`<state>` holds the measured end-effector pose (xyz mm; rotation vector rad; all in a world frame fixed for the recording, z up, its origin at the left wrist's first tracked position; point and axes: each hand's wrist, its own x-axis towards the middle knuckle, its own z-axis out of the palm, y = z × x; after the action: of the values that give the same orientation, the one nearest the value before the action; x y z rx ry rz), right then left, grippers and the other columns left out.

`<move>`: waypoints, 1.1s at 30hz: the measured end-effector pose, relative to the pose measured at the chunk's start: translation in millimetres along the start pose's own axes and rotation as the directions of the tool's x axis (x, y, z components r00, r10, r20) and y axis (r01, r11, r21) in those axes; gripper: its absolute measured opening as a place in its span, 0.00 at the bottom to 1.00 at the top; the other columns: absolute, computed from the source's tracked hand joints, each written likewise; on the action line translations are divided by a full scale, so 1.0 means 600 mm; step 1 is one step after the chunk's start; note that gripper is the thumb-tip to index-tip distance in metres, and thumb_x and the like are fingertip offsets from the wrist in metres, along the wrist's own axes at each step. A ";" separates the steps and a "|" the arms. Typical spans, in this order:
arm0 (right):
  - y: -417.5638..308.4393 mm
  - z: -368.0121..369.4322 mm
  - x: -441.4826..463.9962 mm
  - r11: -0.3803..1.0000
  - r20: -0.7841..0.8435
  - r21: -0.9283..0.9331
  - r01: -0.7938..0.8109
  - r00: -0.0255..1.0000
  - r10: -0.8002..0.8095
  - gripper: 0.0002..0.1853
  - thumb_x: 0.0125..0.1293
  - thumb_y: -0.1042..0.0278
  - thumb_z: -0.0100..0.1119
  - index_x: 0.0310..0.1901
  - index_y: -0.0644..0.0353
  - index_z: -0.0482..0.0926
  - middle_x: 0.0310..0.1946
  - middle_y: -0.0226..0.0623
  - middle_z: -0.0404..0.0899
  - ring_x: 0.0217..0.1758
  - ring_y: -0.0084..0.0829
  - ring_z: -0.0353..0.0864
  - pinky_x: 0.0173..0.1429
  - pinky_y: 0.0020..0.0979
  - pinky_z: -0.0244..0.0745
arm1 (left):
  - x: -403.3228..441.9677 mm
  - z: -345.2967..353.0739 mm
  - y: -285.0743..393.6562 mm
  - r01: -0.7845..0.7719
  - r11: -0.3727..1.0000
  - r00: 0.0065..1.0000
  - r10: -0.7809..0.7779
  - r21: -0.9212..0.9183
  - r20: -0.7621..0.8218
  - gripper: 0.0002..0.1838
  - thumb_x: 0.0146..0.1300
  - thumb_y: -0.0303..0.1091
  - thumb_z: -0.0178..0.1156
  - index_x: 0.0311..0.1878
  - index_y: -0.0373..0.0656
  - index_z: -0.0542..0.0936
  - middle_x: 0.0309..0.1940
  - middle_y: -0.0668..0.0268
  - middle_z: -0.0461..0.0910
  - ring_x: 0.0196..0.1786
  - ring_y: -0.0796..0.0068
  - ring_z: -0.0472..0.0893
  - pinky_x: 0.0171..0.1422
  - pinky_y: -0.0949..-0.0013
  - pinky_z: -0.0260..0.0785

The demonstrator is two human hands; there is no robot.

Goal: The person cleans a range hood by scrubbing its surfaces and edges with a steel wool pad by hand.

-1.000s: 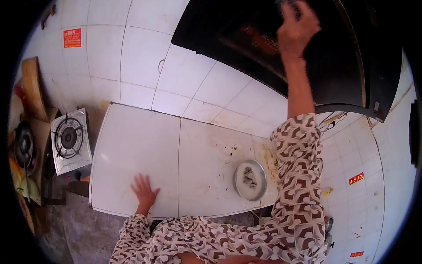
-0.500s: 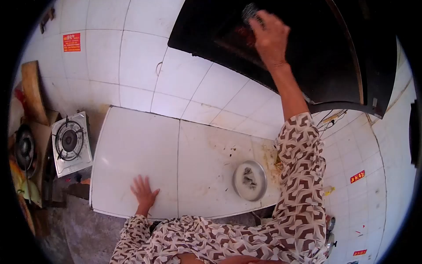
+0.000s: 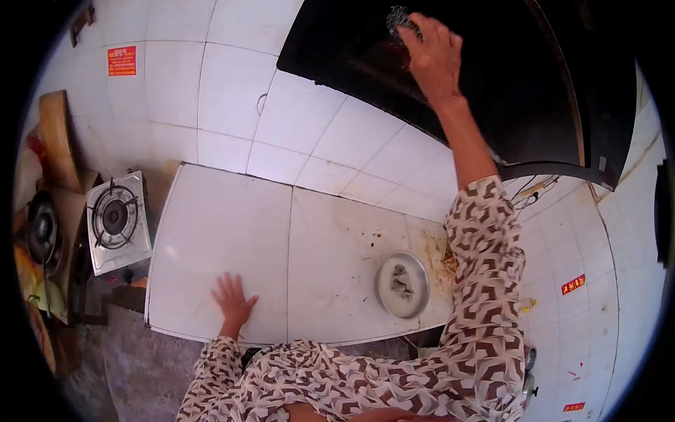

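My right hand [image 3: 434, 58] is raised to the black range hood [image 3: 506, 84], its fingers closed on a grey metal scrubber [image 3: 401, 24] that lies against the dark surface. My left hand [image 3: 233, 301] rests flat with spread fingers on the white tiled counter [image 3: 218, 232], near its front edge. On the right part of the counter stands a round metal bowl [image 3: 403, 285] of whitish liquid, with a dark grey clump in it.
At the left are a single-burner gas stove [image 3: 118, 219], a dark pan [image 3: 42, 228] and a wooden board [image 3: 59, 139]. Brown stains mark the counter beside the bowl. Cables [image 3: 532, 195] hang below the hood on the right.
My right hand has moved left across the hood with the scrubber, mostly in the first half second. My left hand has stayed flat on the counter. The view has shifted slightly.
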<state>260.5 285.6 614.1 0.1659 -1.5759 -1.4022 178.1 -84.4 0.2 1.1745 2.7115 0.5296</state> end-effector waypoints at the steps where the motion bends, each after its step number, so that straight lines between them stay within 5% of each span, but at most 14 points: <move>1: 0.014 -0.016 0.019 0.999 0.015 -0.026 0.019 1.000 -0.018 0.09 0.63 0.69 0.59 0.45 0.50 0.83 0.52 0.31 0.77 0.52 0.35 0.75 0.49 0.40 0.65 | -0.003 -0.011 0.002 0.022 1.000 0.998 -0.022 0.002 0.051 0.50 0.57 0.66 0.57 0.76 0.50 0.50 0.77 0.53 0.37 0.78 0.46 0.33 0.72 0.30 0.24; 3: 0.063 -0.085 0.150 0.968 -0.336 -0.054 -0.244 0.918 0.212 0.09 0.62 0.79 0.53 0.44 0.67 0.78 0.48 0.50 0.74 0.50 0.50 0.72 0.51 0.44 0.65 | 0.003 -0.036 0.022 0.073 0.997 0.988 -0.071 -0.010 0.135 0.51 0.58 0.66 0.56 0.77 0.51 0.48 0.78 0.55 0.33 0.78 0.48 0.30 0.72 0.31 0.20; 4: 0.093 -0.077 0.180 0.988 -0.491 -0.083 -0.130 0.868 0.073 0.09 0.63 0.79 0.52 0.44 0.69 0.77 0.47 0.52 0.73 0.49 0.51 0.72 0.52 0.44 0.65 | 0.000 -0.032 0.022 0.068 0.998 0.991 -0.066 -0.008 0.120 0.51 0.58 0.66 0.56 0.77 0.51 0.48 0.78 0.55 0.33 0.78 0.48 0.30 0.72 0.32 0.19; 6: 0.067 -0.089 0.201 0.975 -0.423 -0.089 -0.203 0.894 0.147 0.09 0.65 0.80 0.51 0.45 0.69 0.78 0.48 0.53 0.73 0.49 0.52 0.72 0.55 0.44 0.65 | 0.001 -0.019 0.015 0.058 0.998 0.995 -0.058 0.004 0.087 0.51 0.57 0.66 0.56 0.77 0.51 0.48 0.78 0.55 0.33 0.78 0.48 0.30 0.72 0.32 0.19; 8: 0.004 -0.085 0.217 0.641 -0.281 0.660 -0.391 0.664 0.693 0.08 0.66 0.78 0.50 0.43 0.69 0.77 0.45 0.54 0.74 0.47 0.53 0.72 0.53 0.45 0.66 | -0.001 -0.018 0.014 0.059 0.998 0.995 -0.059 0.000 0.086 0.51 0.57 0.66 0.56 0.77 0.51 0.48 0.78 0.55 0.33 0.78 0.48 0.30 0.72 0.32 0.19; 12: -0.061 -0.042 0.174 0.626 -0.026 0.587 -0.514 0.761 0.649 0.13 0.69 0.67 0.47 0.32 0.70 0.71 0.32 0.60 0.75 0.40 0.59 0.73 0.45 0.49 0.64 | -0.001 -0.005 0.010 0.018 1.000 1.000 -0.018 0.005 -0.002 0.51 0.56 0.64 0.59 0.76 0.49 0.50 0.77 0.52 0.37 0.78 0.45 0.33 0.71 0.29 0.24; 13: -0.083 -0.052 0.157 0.461 0.319 0.610 -0.644 0.732 0.601 0.10 0.69 0.69 0.48 0.38 0.70 0.74 0.37 0.58 0.76 0.43 0.56 0.73 0.49 0.47 0.66 | -0.003 -0.001 0.008 0.011 1.000 1.000 -0.011 0.002 -0.001 0.51 0.56 0.64 0.58 0.76 0.49 0.50 0.77 0.52 0.37 0.78 0.45 0.33 0.71 0.29 0.24; 16: -0.136 0.064 0.041 0.961 -0.115 0.201 -0.190 0.970 0.215 0.08 0.68 0.65 0.56 0.47 0.54 0.77 0.47 0.38 0.75 0.47 0.37 0.75 0.46 0.39 0.69 | 0.001 -0.002 0.005 0.009 1.000 1.000 -0.009 -0.012 -0.004 0.51 0.56 0.64 0.58 0.76 0.49 0.50 0.77 0.52 0.37 0.78 0.45 0.33 0.72 0.29 0.25; 20: -0.002 -0.032 0.206 0.958 -0.419 0.027 -0.284 0.867 0.269 0.10 0.69 0.74 0.49 0.46 0.72 0.75 0.45 0.56 0.74 0.47 0.53 0.73 0.52 0.44 0.68 | 0.000 0.005 0.004 -0.002 1.000 0.999 0.003 0.005 -0.042 0.51 0.56 0.64 0.59 0.76 0.49 0.51 0.78 0.53 0.38 0.78 0.45 0.34 0.72 0.29 0.25; 25: -0.024 0.023 0.151 0.932 -0.391 0.137 -0.336 0.846 0.362 0.12 0.69 0.77 0.50 0.50 0.75 0.74 0.50 0.55 0.72 0.51 0.51 0.71 0.55 0.42 0.67 | 0.006 0.013 0.012 -0.003 0.999 0.997 0.006 0.036 -0.076 0.50 0.56 0.64 0.59 0.76 0.50 0.52 0.77 0.53 0.39 0.78 0.45 0.34 0.72 0.29 0.26; 28: -0.092 0.046 0.086 0.765 -0.055 0.464 -0.446 0.848 0.528 0.13 0.69 0.74 0.52 0.49 0.74 0.75 0.48 0.56 0.73 0.51 0.53 0.71 0.55 0.42 0.66 | -0.004 0.013 0.001 -0.018 1.000 0.997 0.019 0.008 -0.078 0.51 0.56 0.66 0.58 0.76 0.49 0.52 0.77 0.52 0.39 0.78 0.45 0.35 0.72 0.29 0.26; 29: -0.085 0.027 0.088 0.949 -0.149 0.203 -0.242 0.950 0.275 0.12 0.69 0.73 0.52 0.49 0.72 0.76 0.48 0.54 0.74 0.49 0.51 0.73 0.55 0.43 0.67 | -0.003 0.008 0.002 -0.010 1.000 0.999 0.010 0.003 -0.053 0.51 0.56 0.66 0.57 0.76 0.49 0.52 0.77 0.52 0.39 0.78 0.45 0.35 0.72 0.30 0.25; 32: -0.026 -0.010 0.182 0.732 -0.221 0.476 -0.488 0.739 0.636 0.11 0.67 0.76 0.54 0.48 0.70 0.78 0.48 0.51 0.75 0.48 0.49 0.74 0.53 0.42 0.69 | 0.002 -0.006 0.011 0.010 1.000 1.000 -0.010 0.022 -0.015 0.51 0.56 0.66 0.57 0.76 0.49 0.52 0.77 0.53 0.39 0.78 0.45 0.35 0.73 0.30 0.25; 33: 0.000 -0.033 0.206 0.970 -0.395 0.044 -0.239 0.888 0.236 0.12 0.66 0.74 0.56 0.49 0.70 0.77 0.47 0.52 0.75 0.49 0.49 0.74 0.55 0.42 0.69 | 0.003 -0.007 0.015 0.013 0.999 1.000 -0.013 0.034 -0.002 0.50 0.56 0.66 0.57 0.76 0.49 0.52 0.77 0.53 0.39 0.78 0.45 0.35 0.73 0.31 0.24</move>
<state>211.7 190.7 680.1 0.2309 -1.2077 -1.0981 182.2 -78.5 7.7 1.1634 2.7378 0.4849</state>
